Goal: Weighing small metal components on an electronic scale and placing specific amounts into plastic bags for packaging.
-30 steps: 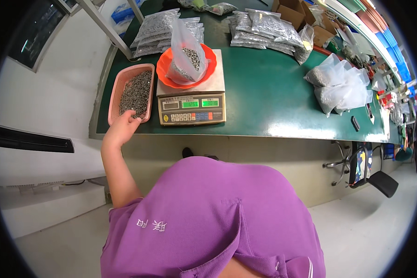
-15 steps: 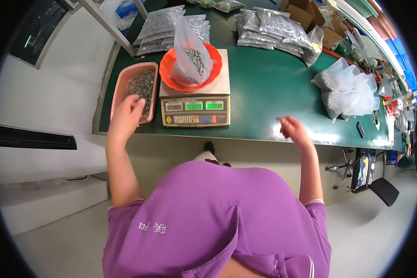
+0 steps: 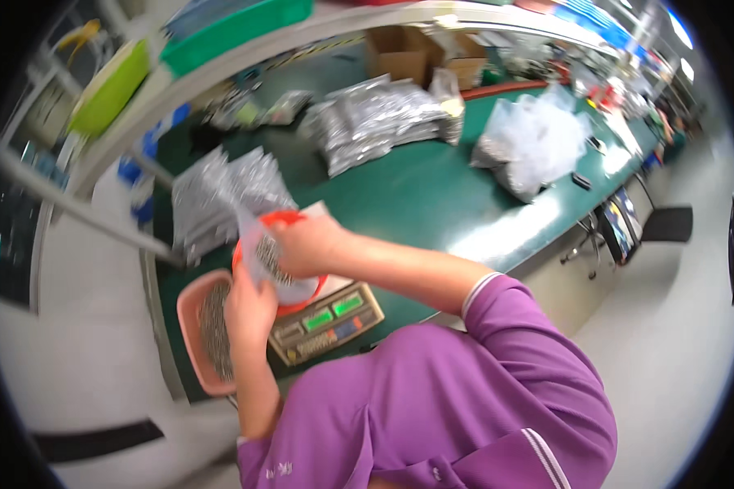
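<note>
Both hands close on one clear plastic bag [image 3: 263, 254] standing in the orange bowl [image 3: 289, 303] on the scale: the right hand [image 3: 306, 244] pinches its upper edge, the left hand [image 3: 249, 306] cups its lower side. Green workbench [image 3: 432, 191], one, long. Silver pouches, two heaps: one [image 3: 220, 191] behind the scale, one [image 3: 383, 118] further back. Clear empty bags [image 3: 538, 143], one loose pile. Cardboard boxes [image 3: 400, 53], at least two. Weighing scale [image 3: 326, 322], one, with lit display. Pink tray [image 3: 204, 334], one, holding small dark parts, beside the scale. The held bag is judged thin, limp and slippery, bottom-heavy with small parts; best taken at the mouth with support beneath.
</note>
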{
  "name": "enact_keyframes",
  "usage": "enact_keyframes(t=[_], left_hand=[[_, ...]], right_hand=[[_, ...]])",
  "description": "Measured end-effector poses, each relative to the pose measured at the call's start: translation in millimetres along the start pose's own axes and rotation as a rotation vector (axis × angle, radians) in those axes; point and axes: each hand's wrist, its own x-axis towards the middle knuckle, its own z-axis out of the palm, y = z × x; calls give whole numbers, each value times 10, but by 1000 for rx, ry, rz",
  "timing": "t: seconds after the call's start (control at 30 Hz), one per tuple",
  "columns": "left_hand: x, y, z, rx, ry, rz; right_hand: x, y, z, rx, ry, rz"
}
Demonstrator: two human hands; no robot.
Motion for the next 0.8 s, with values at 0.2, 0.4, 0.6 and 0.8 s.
enact_keyframes(t=[0.2,0.4,0.6,0.8], left_hand=[[229,-352,215,-753,116,-111],[384,-133,-26,-900,286,-192],[180,916,-279,-1080,399,90],[161,1890,321,-1036,275,-49]], right_hand=[[244,194,251,438,335,-122],[105,180,-168,1001,277,-115],[-486,563,-849,1313,156,-215],[-1224,1580,-1238,1367,186,-296]])
